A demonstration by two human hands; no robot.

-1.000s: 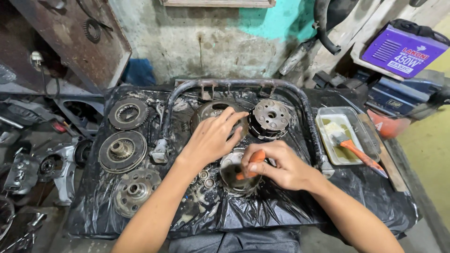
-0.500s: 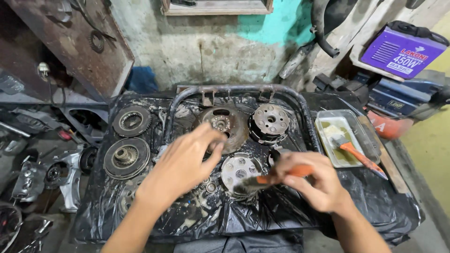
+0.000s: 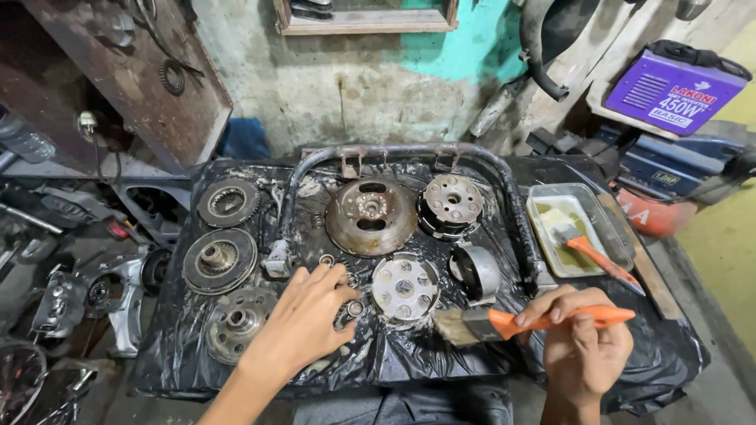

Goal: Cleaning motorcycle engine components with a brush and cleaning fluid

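- A cluttered workshop: a black plastic sheet (image 3: 630,370) covers the work surface under a stained wall.
- The right hand (image 3: 584,346) is clamped around an orange-handled brush (image 3: 504,323), bristles pointing left, near the sheet's front edge.
- The left hand (image 3: 303,323), fingers spread apart, rests on small rings (image 3: 352,308) near the front edge, holding nothing.
- Just beyond lies a round perforated plate (image 3: 405,286), then a rusty disc (image 3: 371,216).
- A metal tray (image 3: 539,206) with a second brush (image 3: 594,260) sits at the right edge.
- A purple box (image 3: 669,90) with a white label stands at the back right.
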